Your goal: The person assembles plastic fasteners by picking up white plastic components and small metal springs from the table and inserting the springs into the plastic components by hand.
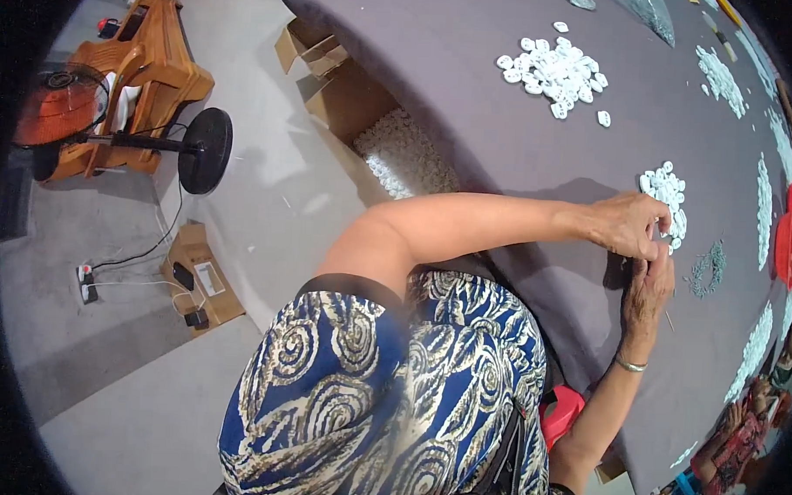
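My left hand (628,224) and my right hand (651,296) meet at their fingertips over the grey tablecloth (538,165). The fingers of both are bent into a pinch; whatever lies between them is too small or hidden to make out. Just beyond the fingertips is a small pile of white oval plastic pieces (666,187), partly covered by the left hand. A tangle of small grey-green metal bits (707,269) lies close to the right hand. A thin stick-like item (670,322) rests beside the right wrist, which wears a bracelet (630,365).
A larger heap of white pieces (555,74) lies on the table, with more rows (764,212) toward the far side near a red tray (789,235). An open cardboard box (353,102) of white pieces stands below the edge. A fan (206,151) and wooden chair (163,60) stand leftward.
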Motion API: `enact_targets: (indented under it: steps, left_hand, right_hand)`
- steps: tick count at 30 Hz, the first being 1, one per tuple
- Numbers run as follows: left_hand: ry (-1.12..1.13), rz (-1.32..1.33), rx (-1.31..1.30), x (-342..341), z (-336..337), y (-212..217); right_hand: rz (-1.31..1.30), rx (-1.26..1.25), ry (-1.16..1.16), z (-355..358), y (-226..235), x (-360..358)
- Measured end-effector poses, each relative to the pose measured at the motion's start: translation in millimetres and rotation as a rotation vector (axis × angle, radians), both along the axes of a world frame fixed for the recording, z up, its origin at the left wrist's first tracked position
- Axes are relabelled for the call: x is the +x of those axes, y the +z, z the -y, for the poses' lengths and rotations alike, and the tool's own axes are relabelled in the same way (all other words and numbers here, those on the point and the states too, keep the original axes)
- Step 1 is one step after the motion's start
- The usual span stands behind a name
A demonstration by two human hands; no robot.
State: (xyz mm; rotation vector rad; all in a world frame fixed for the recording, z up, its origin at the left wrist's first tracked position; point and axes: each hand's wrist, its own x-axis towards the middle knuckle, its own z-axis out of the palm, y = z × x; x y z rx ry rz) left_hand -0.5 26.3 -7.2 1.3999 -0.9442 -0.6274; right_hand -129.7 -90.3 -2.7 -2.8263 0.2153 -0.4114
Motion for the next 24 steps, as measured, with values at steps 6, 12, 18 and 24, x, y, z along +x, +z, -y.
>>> enact_targets:
  steps: [6, 12, 18, 24]
  left_hand:
    - [-0.053, -0.094, 0.026, 0.5, 5.5, -6.4]
    - [0.0, -0.15, 0.061, -6.3, 2.6, -0.1]
    - [-0.011, -0.229, 0.111, -9.0, 2.7, 1.3]
    - [-0.084, -0.254, -0.037, -1.2, 4.3, -5.5]
  right_hand:
    - [0.006, -0.046, 0.001, -0.6, 1.4, -2.4]
    - [0.116, 0.017, 0.043, 3.1, -9.4, 1.3]
    - [0.166, 0.035, 0.062, -2.5, -4.4, 5.9]
    - [0.136, 0.042, 0.028, -2.1, 2.0, 4.3]
